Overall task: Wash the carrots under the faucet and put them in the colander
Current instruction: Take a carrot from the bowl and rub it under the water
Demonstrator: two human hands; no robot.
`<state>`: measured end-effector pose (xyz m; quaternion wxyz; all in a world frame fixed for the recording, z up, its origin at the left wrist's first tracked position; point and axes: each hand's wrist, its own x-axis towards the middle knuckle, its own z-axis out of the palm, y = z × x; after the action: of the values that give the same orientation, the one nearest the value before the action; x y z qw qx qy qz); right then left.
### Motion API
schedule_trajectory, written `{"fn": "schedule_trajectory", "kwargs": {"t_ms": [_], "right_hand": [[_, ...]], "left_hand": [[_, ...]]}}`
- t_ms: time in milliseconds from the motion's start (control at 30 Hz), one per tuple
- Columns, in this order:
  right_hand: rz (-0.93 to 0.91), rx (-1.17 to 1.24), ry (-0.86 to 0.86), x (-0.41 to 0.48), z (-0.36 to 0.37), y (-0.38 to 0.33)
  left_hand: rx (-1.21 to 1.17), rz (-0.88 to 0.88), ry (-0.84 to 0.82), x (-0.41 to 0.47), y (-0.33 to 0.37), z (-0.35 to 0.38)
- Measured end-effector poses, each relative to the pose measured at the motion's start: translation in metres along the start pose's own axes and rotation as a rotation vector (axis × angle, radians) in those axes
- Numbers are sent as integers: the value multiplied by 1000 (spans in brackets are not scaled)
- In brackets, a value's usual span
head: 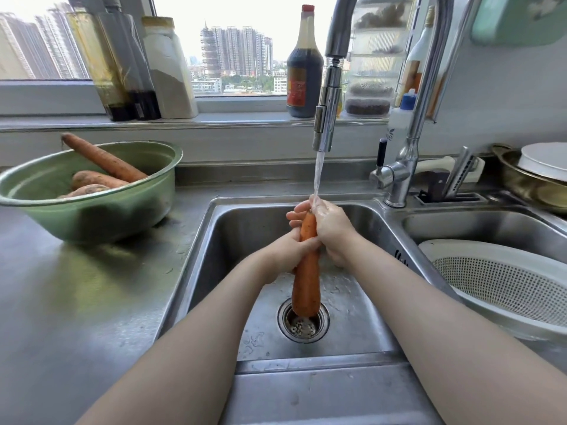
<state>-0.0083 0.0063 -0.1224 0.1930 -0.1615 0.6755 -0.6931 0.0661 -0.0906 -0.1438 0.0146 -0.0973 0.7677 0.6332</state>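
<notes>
A long orange carrot [306, 280] hangs upright over the left sink basin [233, 240], its thick end just above the drain [303, 322]. My left hand [288, 253] grips its middle. My right hand [329, 228] wraps around its upper, thin end, where water from the faucet head [327, 118] lands. Three unwashed carrots [102, 161] lie in a green bowl [92, 210] on the left counter. The white colander [503, 283] sits in the right basin with nothing seen inside it.
Bottles and jars line the window sill [233, 118], among them a dark sauce bottle [304, 62]. The faucet base and handle [395, 176] stand behind the basins. A knife holder [454, 185] and stacked dishes [540, 176] are at the back right.
</notes>
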Motion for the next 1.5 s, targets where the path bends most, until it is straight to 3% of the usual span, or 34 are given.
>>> {"fn": "schedule_trajectory", "kwargs": {"t_ms": [167, 300, 500, 767, 967, 1100, 1400, 1500], "right_hand": [[-119, -97, 93, 3, -5, 0], [-222, -204, 173, 4, -8, 1], [-48, -114, -162, 5, -5, 12], [-40, -140, 96, -4, 7, 3], [58, 11, -187, -2, -1, 9], [189, 22, -272, 3, -1, 20], [243, -2, -386, 2, -17, 26], [265, 24, -432, -5, -23, 19]], "left_hand": [[-81, 56, -2, -3, 6, 4], [-25, 74, 95, -1, 6, 7], [-58, 69, 122, -9, 12, -1], [-44, 81, 54, -8, 14, 12], [-182, 55, 196, -4, 15, 8], [-224, 13, 231, -2, 15, 6], [-418, 25, 289, -2, 17, 3], [-375, 23, 331, -6, 20, 5]]}}
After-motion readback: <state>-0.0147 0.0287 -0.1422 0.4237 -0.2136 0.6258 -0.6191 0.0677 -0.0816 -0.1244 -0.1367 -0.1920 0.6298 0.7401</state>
